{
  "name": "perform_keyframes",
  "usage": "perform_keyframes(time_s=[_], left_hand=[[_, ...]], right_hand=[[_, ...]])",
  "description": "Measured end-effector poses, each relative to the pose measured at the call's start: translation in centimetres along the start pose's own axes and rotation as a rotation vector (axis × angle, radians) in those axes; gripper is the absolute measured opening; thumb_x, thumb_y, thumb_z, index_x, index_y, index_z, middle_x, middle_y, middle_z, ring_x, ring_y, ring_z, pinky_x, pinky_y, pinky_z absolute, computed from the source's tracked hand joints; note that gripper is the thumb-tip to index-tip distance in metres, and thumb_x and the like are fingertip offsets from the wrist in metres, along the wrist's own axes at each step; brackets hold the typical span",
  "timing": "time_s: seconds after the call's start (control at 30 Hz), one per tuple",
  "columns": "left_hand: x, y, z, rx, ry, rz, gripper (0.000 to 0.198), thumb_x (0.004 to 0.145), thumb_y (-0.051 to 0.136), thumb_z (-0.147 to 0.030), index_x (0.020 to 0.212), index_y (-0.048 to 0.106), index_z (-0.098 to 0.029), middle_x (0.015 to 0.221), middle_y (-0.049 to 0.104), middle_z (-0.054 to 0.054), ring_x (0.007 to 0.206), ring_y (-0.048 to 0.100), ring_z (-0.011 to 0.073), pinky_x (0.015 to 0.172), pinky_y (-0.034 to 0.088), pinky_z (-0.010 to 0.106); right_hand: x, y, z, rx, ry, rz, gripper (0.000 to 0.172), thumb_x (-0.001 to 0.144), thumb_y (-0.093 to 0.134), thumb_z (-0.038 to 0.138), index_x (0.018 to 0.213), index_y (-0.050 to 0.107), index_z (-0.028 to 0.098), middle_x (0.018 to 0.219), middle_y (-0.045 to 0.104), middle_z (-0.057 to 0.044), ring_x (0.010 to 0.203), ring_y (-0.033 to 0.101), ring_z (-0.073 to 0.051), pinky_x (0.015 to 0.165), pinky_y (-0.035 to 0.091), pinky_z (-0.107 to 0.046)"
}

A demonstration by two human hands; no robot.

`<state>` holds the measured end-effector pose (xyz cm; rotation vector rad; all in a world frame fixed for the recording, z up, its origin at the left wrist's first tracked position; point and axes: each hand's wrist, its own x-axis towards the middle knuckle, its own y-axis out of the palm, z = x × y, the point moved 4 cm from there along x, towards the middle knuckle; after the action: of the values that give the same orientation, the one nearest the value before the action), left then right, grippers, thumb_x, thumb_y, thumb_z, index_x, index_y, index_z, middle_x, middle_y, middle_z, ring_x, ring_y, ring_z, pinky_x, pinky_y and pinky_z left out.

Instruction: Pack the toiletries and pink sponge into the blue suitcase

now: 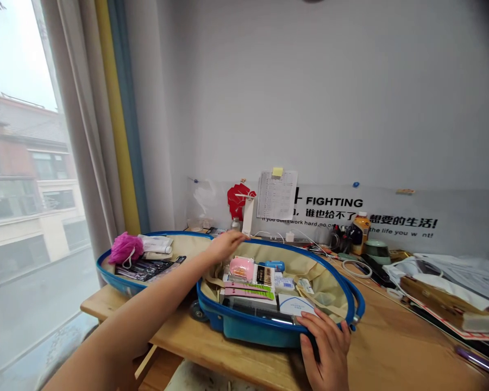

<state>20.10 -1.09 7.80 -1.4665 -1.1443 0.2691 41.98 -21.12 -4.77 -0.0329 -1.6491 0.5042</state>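
A small blue suitcase [264, 328] lies open on the wooden desk, its two beige-lined halves side by side. My left hand [227, 245] reaches across to the far blue rim, fingers bent together at it; their tips are partly hidden. On the near rim, my right hand [326, 347] has its fingers over the edge and its thumb outside. Inside the right half are a pink item [242, 268], a pack of cotton swabs [264, 275], pink-and-green packets [248, 290], a blue item [274, 265] and a white box [295, 305]. The left half holds a magenta bath puff [125, 248] and dark packaged items [146, 268].
Behind the suitcase stand an orange bottle [360, 233] and a green-lidded jar [377, 250]. A coiled white cable [356, 269], a brown pouch [440, 301] and papers crowd the right. A wheel [198, 311] touches the desk [212, 342] near its front edge. The window is left.
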Motion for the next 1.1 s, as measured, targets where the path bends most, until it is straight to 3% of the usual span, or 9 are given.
perform_keyframes(time_s=[0.17, 0.33, 0.43, 0.5, 0.6, 0.7, 0.93, 1.1], left_hand=[[0.7, 5.5, -5.2, -0.047, 0.17, 0.262, 0.03, 0.094, 0.044, -0.03, 0.114, 0.066, -0.027, 0.112, 0.069, 0.0, 0.106, 0.061, 0.0146, 0.093, 0.045, 0.023], [0.6, 8.6, -6.1, -0.026, 0.197, 0.406, 0.036, 0.092, 0.048, -0.034, 0.125, 0.06, -0.027, 0.117, 0.067, 0.002, 0.11, 0.06, 0.0172, 0.096, 0.044, 0.027], [0.5, 8.6, -5.3, -0.01, 0.161, 0.437, 0.041, 0.095, 0.042, -0.038, 0.134, 0.051, -0.026, 0.123, 0.064, 0.004, 0.111, 0.059, 0.016, 0.096, 0.044, 0.027], [0.4, 8.1, -4.4, 0.021, 0.106, 0.435, 0.039, 0.098, 0.037, -0.039, 0.13, 0.054, -0.022, 0.126, 0.061, 0.006, 0.113, 0.058, 0.0171, 0.098, 0.044, 0.033], [0.1, 7.6, -2.8, 0.097, -0.003, 0.452, 0.035, 0.096, 0.045, -0.042, 0.116, 0.06, -0.017, 0.121, 0.061, 0.009, 0.108, 0.059, 0.0203, 0.096, 0.047, 0.044], [-0.4, 7.6, -1.8, 0.154, -0.08, 0.507, 0.031, 0.092, 0.054, -0.04, 0.111, 0.06, -0.017, 0.116, 0.062, 0.008, 0.102, 0.06, 0.0196, 0.09, 0.05, 0.043], [-1.0, 8.4, -2.7, 0.141, -0.07, 0.618, 0.026, 0.091, 0.057, -0.037, 0.108, 0.062, -0.017, 0.111, 0.063, 0.007, 0.1, 0.061, 0.0185, 0.089, 0.051, 0.041], [-1.0, 8.4, -2.9, 0.133, -0.075, 0.584, 0.026, 0.091, 0.057, -0.036, 0.107, 0.062, -0.017, 0.111, 0.063, 0.007, 0.098, 0.061, 0.018, 0.088, 0.052, 0.041]], right_hand=[[0.2, -0.2, 0.2, 0.008, -0.02, -0.037, 0.022, 0.091, 0.043, 0.029, 0.099, 0.062, 0.025, 0.096, 0.069, -0.002, 0.102, 0.061, -0.021, 0.109, 0.021, -0.044], [0.2, -0.3, 0.3, -0.008, -0.016, -0.024, 0.023, 0.091, 0.042, 0.029, 0.098, 0.063, 0.026, 0.095, 0.069, -0.001, 0.101, 0.061, -0.021, 0.109, 0.021, -0.043], [0.3, -0.5, 0.4, 0.003, -0.019, -0.036, 0.021, 0.091, 0.043, 0.028, 0.097, 0.063, 0.025, 0.095, 0.069, -0.001, 0.102, 0.061, -0.02, 0.11, 0.021, -0.042], [0.4, -0.4, 0.4, 0.008, -0.009, -0.031, 0.021, 0.091, 0.043, 0.028, 0.098, 0.063, 0.026, 0.096, 0.069, -0.001, 0.102, 0.061, -0.02, 0.11, 0.021, -0.042], [0.2, -0.3, 0.2, 0.01, 0.007, -0.009, 0.022, 0.09, 0.043, 0.028, 0.099, 0.063, 0.026, 0.097, 0.07, -0.001, 0.102, 0.061, -0.02, 0.11, 0.02, -0.042], [-0.1, -0.1, -0.1, 0.006, 0.017, 0.008, 0.023, 0.09, 0.042, 0.03, 0.099, 0.063, 0.026, 0.097, 0.07, -0.001, 0.101, 0.063, -0.021, 0.11, 0.021, -0.043], [-0.2, 0.1, -0.2, 0.02, -0.005, -0.017, 0.024, 0.091, 0.041, 0.031, 0.1, 0.063, 0.026, 0.096, 0.07, -0.002, 0.102, 0.061, -0.022, 0.11, 0.021, -0.045], [0.1, 0.0, 0.0, 0.03, -0.014, -0.025, 0.022, 0.092, 0.042, 0.03, 0.1, 0.061, 0.025, 0.095, 0.069, -0.003, 0.102, 0.06, -0.022, 0.109, 0.021, -0.045]])
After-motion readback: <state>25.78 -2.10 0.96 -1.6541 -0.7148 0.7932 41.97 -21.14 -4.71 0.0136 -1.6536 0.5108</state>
